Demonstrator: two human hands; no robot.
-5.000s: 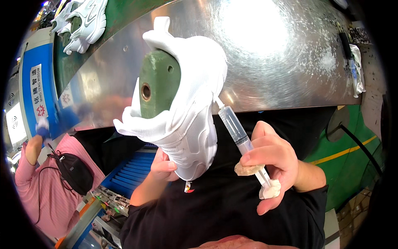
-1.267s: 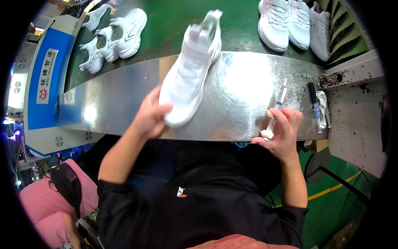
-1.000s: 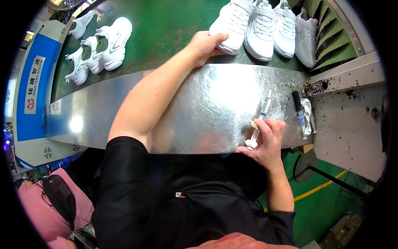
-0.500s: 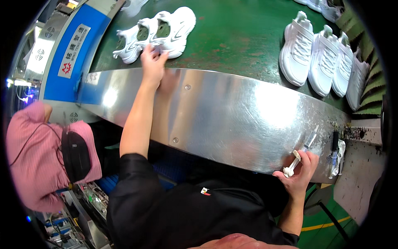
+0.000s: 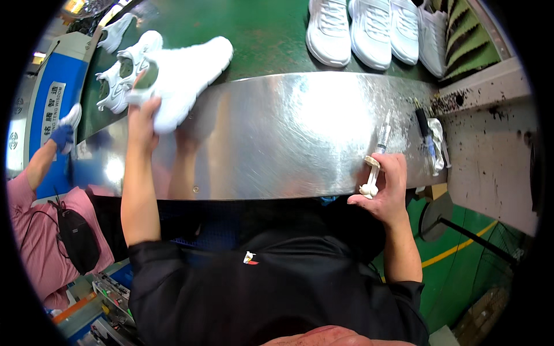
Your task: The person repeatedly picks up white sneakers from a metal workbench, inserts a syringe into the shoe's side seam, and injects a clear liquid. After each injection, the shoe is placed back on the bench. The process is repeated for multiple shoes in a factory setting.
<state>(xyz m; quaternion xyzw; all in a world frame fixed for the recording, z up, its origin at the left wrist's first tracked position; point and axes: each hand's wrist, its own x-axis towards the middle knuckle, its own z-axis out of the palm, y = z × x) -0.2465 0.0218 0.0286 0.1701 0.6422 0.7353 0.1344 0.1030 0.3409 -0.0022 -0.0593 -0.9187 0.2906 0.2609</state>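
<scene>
A white sneaker (image 5: 182,75), slightly blurred, is raised over the near edge of the green conveyor belt. My left hand (image 5: 144,122) is closed on its heel end, and the toe points up and to the right. Just left of it, two white sneakers (image 5: 112,89) rest side by side on the belt. In my right hand (image 5: 390,187) is a clear syringe (image 5: 383,136) with a white plunger, held over the metal ledge. Its tip points away from me, and the fingers wrap round the plunger end.
The shiny metal ledge (image 5: 254,132) borders the belt (image 5: 254,34). Several white laced sneakers (image 5: 329,34) stand at the far right. A black-handled tool (image 5: 423,122) lies near the ledge's right end. At left, a co-worker in pink holds a white shoe with a blue-gloved hand (image 5: 62,136).
My left hand has taken hold of the nearest sneaker and lifted it off the belt. The view has swung rightward. My right hand still holds the syringe. The co-worker's gloved hand has come into view.
</scene>
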